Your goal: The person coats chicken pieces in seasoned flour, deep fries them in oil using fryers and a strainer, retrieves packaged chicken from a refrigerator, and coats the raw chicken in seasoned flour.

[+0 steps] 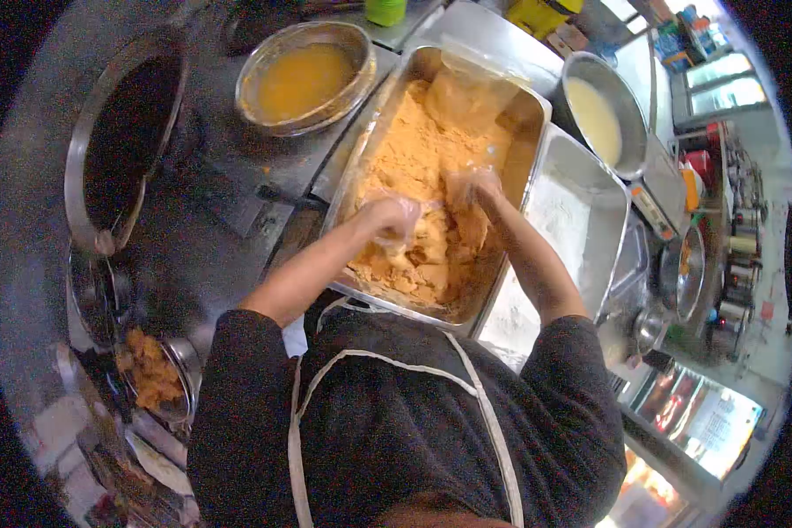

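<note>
A deep metal tray [537,114] holds an orange-yellow crumbly coating mix [405,145] with lumpy pieces [427,255] in its near half. My left hand [394,220], in a clear plastic glove, is down in the mix at the tray's left side; its fingers are hidden by glove and blur. Also gloved, my right hand [475,187] is over the mix right of the middle, beside a coated piece [468,231]; its finger pose is unclear. A clear plastic bag or container of orange mix [466,92] lies at the tray's far end.
Left of the tray stands a bowl of yellow liquid [304,81], then a large pan of dark liquid [128,132]. Fried pieces [154,370] fill a bowl at lower left. On the right are a tray of white powder [554,211] and a bowl of pale batter [594,119].
</note>
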Demonstrator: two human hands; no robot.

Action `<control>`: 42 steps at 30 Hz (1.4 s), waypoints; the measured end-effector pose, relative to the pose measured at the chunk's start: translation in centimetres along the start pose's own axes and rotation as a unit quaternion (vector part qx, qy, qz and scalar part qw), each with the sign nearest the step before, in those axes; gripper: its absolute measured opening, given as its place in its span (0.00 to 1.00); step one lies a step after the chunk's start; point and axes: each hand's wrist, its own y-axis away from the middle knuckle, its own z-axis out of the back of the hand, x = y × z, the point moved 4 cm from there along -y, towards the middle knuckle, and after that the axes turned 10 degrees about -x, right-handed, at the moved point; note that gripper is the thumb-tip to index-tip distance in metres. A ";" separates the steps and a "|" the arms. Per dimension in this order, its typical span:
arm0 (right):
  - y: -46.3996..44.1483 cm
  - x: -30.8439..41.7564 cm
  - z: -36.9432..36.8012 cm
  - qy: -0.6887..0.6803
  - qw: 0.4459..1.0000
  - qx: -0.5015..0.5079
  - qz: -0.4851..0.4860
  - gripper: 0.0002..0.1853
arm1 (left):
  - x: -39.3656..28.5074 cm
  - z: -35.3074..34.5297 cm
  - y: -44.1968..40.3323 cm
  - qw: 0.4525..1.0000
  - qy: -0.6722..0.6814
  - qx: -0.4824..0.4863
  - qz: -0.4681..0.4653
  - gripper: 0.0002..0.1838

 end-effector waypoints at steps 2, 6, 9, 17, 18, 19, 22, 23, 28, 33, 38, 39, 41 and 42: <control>-0.3 -2.2 -2.0 0.060 0.991 0.114 0.025 0.19 | 3.5 -4.3 -1.8 0.988 0.133 -0.075 -0.026 0.36; 1.6 3.8 0.8 0.143 0.945 0.251 0.157 0.15 | 7.5 -11.2 1.6 0.919 0.360 -0.146 -0.067 0.40; 3.6 8.6 3.3 0.150 0.909 0.313 0.230 0.17 | 2.7 -2.8 9.5 0.926 0.333 -0.159 -0.081 0.38; 6.0 5.7 5.9 -0.567 0.780 0.190 -0.185 0.17 | 3.5 -3.9 9.5 0.883 0.340 -0.305 -0.111 0.38; 5.4 5.3 5.9 -0.565 0.782 0.188 -0.182 0.17 | 3.9 -3.7 9.0 0.877 0.338 -0.320 -0.121 0.38; 4.3 4.6 5.6 -0.454 0.865 0.204 -0.053 0.15 | 4.1 -3.0 8.8 0.870 0.336 -0.335 -0.130 0.37; 3.5 -0.1 1.5 -0.552 0.767 0.288 -0.155 0.11 | 3.4 -2.5 7.6 0.975 0.180 -0.109 0.069 0.41; 3.3 -0.8 0.7 -0.552 0.770 0.284 -0.151 0.11 | 3.2 -2.9 7.6 0.983 0.139 -0.063 0.105 0.41; 6.0 7.6 5.6 -0.335 0.937 0.086 -0.045 0.14 | 1.7 1.2 13.0 0.914 0.261 -0.309 0.037 0.39; 6.8 11.6 11.5 -0.503 0.850 0.157 -0.002 0.22 | 7.8 -6.3 4.7 0.988 -0.052 -0.146 0.025 0.37; 7.8 18.1 14.3 -0.552 0.815 0.168 0.053 0.26 | 3.6 3.4 13.4 0.888 0.287 -0.355 0.052 0.32; 8.2 20.5 14.4 -0.565 0.803 0.172 0.081 0.26 | 3.1 4.8 14.6 0.874 0.285 -0.389 0.068 0.31; 9.3 24.1 14.5 -0.560 0.804 0.191 0.065 0.24 | 4.2 4.6 14.4 0.777 0.427 -0.461 -0.026 0.30; 8.9 25.3 14.5 -0.557 0.803 0.196 0.083 0.24 | 4.6 5.3 14.7 0.768 0.423 -0.480 -0.038 0.28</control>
